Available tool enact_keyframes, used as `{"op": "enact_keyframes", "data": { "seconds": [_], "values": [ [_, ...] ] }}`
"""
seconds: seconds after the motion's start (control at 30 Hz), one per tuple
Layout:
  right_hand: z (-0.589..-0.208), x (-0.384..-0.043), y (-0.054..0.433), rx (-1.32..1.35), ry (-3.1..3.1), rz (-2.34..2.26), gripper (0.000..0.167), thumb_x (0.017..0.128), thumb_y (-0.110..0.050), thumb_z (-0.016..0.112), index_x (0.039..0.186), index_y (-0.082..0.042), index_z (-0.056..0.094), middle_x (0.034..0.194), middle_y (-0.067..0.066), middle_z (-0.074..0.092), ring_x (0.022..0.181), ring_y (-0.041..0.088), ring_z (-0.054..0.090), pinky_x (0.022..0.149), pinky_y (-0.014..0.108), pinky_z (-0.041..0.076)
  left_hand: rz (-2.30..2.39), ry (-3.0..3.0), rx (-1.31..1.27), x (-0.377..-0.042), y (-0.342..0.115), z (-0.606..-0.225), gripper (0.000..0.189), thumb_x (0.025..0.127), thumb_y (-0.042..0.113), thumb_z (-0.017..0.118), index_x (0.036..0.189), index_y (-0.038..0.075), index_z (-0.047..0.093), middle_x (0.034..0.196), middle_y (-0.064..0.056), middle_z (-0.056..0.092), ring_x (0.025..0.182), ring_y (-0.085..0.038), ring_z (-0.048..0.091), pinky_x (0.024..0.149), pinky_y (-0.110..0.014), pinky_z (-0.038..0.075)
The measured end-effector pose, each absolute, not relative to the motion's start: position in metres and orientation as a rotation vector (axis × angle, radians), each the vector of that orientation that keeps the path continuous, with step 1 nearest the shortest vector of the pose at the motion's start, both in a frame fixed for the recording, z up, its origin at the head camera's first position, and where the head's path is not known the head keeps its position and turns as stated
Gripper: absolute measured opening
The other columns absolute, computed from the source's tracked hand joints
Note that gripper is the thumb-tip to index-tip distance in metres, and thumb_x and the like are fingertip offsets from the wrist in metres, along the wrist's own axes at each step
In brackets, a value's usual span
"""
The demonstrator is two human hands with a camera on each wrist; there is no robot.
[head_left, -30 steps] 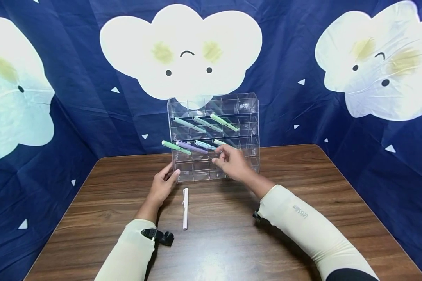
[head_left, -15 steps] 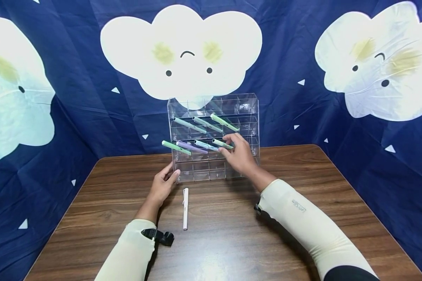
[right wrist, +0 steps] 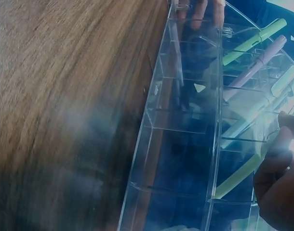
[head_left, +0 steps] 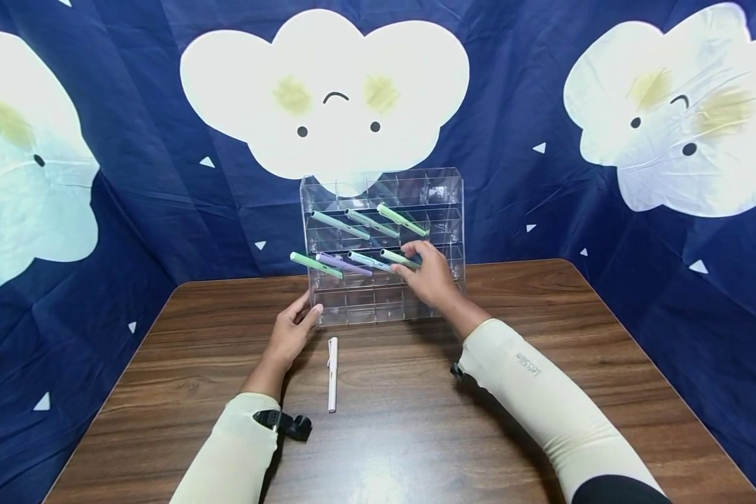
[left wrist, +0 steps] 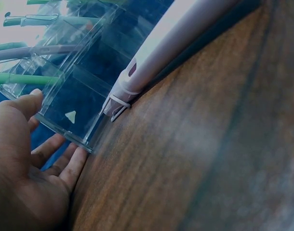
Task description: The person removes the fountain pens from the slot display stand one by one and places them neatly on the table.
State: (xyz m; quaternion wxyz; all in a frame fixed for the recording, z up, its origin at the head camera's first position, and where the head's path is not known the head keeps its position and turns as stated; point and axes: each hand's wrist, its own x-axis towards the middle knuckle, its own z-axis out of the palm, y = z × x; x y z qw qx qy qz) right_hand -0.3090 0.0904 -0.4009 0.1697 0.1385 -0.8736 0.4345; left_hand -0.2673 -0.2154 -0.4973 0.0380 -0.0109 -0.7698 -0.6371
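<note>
A clear tiered rack (head_left: 360,316) stands at the back of the table. My left hand (head_left: 290,337) grips its lower left side, thumb in front and fingers behind the edge in the left wrist view. At the lower row of pens, my right hand (head_left: 433,281) pinches a pale green pen (head_left: 393,257) between thumb and fingers. Left of it in that row lie a light blue pen (head_left: 367,261), a purple pen (head_left: 342,263) and a green pen (head_left: 311,263), all slanted. The row above bears several more, including a bright green pen (head_left: 400,219).
A white pen (head_left: 332,374) lies on the wooden table (head_left: 403,420), in front of the rack and right of the left forearm. A dark blue curtain (head_left: 510,231) with white clouds hangs close behind the rack.
My right hand has shifted right and slightly up, from beside the light blue pen to the pale green pen, then barely moves. My left hand stays on the rack.
</note>
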Motion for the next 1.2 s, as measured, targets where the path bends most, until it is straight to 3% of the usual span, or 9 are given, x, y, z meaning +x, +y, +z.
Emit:
{"op": "enact_keyframes", "data": {
  "seconds": [0.17, 0.43, 0.6, 0.8, 0.87, 0.97, 1.07, 1.2],
  "values": [
    [-0.405, -0.311, 0.088, 0.365, -2.476, 1.251, 0.04, 0.095, -0.023, 0.089, 0.125, -0.002, 0.072, 0.125, 0.017, 0.072, 0.123, 0.038, 0.067, 0.11, 0.051, 0.053, -1.944, -2.369, -0.021, -0.267, -0.215, -0.498, 0.06, 0.112, 0.022, 0.065, 0.168, 0.015, 0.045, 0.168, -0.019, 0.051, 0.142, -0.028, 0.057, 0.09, -0.006, 0.053],
    [-0.41, -0.313, 0.084, 0.323, -2.457, 1.25, 0.034, 0.095, -0.024, 0.088, 0.12, -0.004, 0.076, 0.119, 0.017, 0.074, 0.113, 0.036, 0.068, 0.103, 0.05, 0.054, -1.953, -2.347, -0.037, -0.268, -0.214, -0.499, 0.059, 0.112, 0.02, 0.065, 0.167, 0.015, 0.046, 0.167, -0.019, 0.053, 0.132, -0.014, 0.062, 0.091, -0.009, 0.055],
    [-0.411, -0.314, 0.082, 0.318, -2.463, 1.247, 0.032, 0.097, -0.023, 0.086, 0.123, -0.006, 0.079, 0.124, 0.017, 0.074, 0.115, 0.036, 0.069, 0.102, 0.049, 0.055, -1.954, -2.354, -0.043, -0.267, -0.215, -0.5, 0.059, 0.112, 0.021, 0.065, 0.167, 0.016, 0.046, 0.166, -0.019, 0.053, 0.128, -0.009, 0.062, 0.09, -0.009, 0.055],
    [-0.411, -0.315, 0.08, 0.319, -2.429, 1.233, 0.025, 0.097, -0.021, 0.084, 0.118, -0.007, 0.082, 0.118, 0.016, 0.076, 0.112, 0.036, 0.071, 0.101, 0.049, 0.057, -1.954, -2.352, -0.04, -0.268, -0.216, -0.5, 0.059, 0.112, 0.022, 0.065, 0.167, 0.016, 0.046, 0.163, -0.021, 0.056, 0.118, 0.002, 0.062, 0.09, -0.01, 0.055],
    [-0.411, -0.315, 0.079, 0.312, -2.421, 1.23, 0.023, 0.097, -0.019, 0.083, 0.117, -0.007, 0.082, 0.116, 0.016, 0.076, 0.108, 0.034, 0.071, 0.098, 0.046, 0.057, -1.954, -2.348, -0.043, -0.267, -0.216, -0.5, 0.059, 0.112, 0.022, 0.065, 0.167, 0.015, 0.046, 0.163, -0.023, 0.056, 0.118, 0.001, 0.062, 0.09, -0.01, 0.055],
    [-0.41, -0.314, 0.08, 0.294, -2.41, 1.274, 0.023, 0.099, -0.015, 0.081, 0.12, -0.006, 0.081, 0.114, 0.016, 0.075, 0.083, 0.029, 0.072, 0.077, 0.043, 0.064, -1.943, -2.348, -0.044, -0.267, -0.215, -0.499, 0.059, 0.112, 0.021, 0.065, 0.167, 0.014, 0.046, 0.164, -0.022, 0.055, 0.125, -0.007, 0.063, 0.09, -0.01, 0.054],
    [-0.409, -0.312, 0.08, 0.275, -2.39, 1.359, 0.023, 0.1, -0.011, 0.078, 0.123, -0.006, 0.08, 0.114, 0.016, 0.072, 0.056, 0.018, 0.062, 0.05, 0.034, 0.061, -1.936, -2.349, -0.052, -0.266, -0.214, -0.498, 0.059, 0.112, 0.021, 0.065, 0.167, 0.013, 0.046, 0.165, -0.022, 0.054, 0.129, -0.014, 0.063, 0.09, -0.011, 0.055],
    [-0.407, -0.312, 0.082, 0.273, -2.354, 1.432, 0.023, 0.102, -0.007, 0.075, 0.125, -0.005, 0.079, 0.117, 0.018, 0.072, 0.044, 0.009, 0.053, 0.041, 0.031, 0.055, -1.917, -2.359, -0.042, -0.266, -0.214, -0.497, 0.058, 0.112, 0.021, 0.065, 0.167, 0.013, 0.046, 0.166, -0.021, 0.053, 0.133, -0.019, 0.062, 0.09, -0.009, 0.054]
  ]
}}
